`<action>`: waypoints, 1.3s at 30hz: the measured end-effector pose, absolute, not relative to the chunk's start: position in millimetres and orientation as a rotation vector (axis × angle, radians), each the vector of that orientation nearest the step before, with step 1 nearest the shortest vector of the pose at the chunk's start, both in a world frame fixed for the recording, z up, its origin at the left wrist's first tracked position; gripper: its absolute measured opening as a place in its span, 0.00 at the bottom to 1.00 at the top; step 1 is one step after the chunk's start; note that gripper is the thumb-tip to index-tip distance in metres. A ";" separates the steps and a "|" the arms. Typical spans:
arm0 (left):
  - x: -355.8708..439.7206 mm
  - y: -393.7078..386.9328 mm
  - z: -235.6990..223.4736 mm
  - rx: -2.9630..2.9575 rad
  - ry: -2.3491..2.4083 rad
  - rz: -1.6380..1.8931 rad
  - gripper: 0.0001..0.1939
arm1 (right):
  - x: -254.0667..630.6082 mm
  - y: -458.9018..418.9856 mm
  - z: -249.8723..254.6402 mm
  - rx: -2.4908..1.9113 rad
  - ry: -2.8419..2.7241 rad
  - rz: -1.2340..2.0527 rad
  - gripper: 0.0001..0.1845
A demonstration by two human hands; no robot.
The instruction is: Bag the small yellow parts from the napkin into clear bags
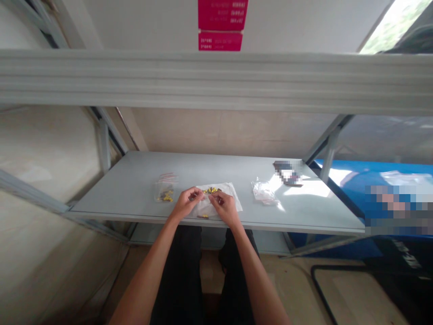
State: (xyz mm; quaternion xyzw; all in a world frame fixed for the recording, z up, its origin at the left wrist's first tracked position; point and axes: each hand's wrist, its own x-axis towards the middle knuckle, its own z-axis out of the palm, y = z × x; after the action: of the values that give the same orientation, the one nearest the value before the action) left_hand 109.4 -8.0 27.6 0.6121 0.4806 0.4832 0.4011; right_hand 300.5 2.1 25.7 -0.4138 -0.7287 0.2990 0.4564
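Sits at a pale grey table [118,185] in dark trousers [179,271], with bare forearms reaching over the near edge. Holds the left hand [185,204] beside a small clear pouch [203,209], fingers curled and thumb drawn up to the forefinger, and the right hand [226,208] just across from it, likewise curled with thumb and forefinger nearly meeting. Impossible to tell whether either set of fingertips pinches the plastic or a tiny piece. Has a little yellow showing low in the pouch, near the table's front edge, and a small heap of yellow and dark pieces [212,190] just beyond the fingertips, on a white sheet [236,201] under the pouch. Has a filled bag [164,192] of yellow and dark bits apart on the left, some crumpled clear plastic [265,192] past the sheet on the right, and a blurred object [289,172] farther back. Faces a wide grey beam [216,81] below pink labels [221,18].
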 end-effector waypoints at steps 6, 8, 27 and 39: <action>109.9 -9.1 31.1 1.659 1.224 1.177 0.17 | 302.4 1.8 27.4 -0.958 -1.858 0.802 0.19; 108.9 -10.1 31.5 1.645 1.239 1.193 0.17 | 301.2 1.9 27.0 -0.973 -1.850 0.814 0.18; 109.1 -11.0 33.1 1.581 1.244 1.197 0.17 | 299.2 0.8 26.1 -0.963 -1.917 0.818 0.19; 109.7 -7.9 27.0 1.572 1.277 1.184 0.17 | 302.3 -1.3 24.7 -0.911 -1.911 0.827 0.21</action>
State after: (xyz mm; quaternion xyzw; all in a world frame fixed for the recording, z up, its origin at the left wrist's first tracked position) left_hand 109.7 -7.9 27.0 0.6176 0.5019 0.4654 0.3874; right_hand 302.3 -1.3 24.7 -0.3634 -0.7627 0.3301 0.4209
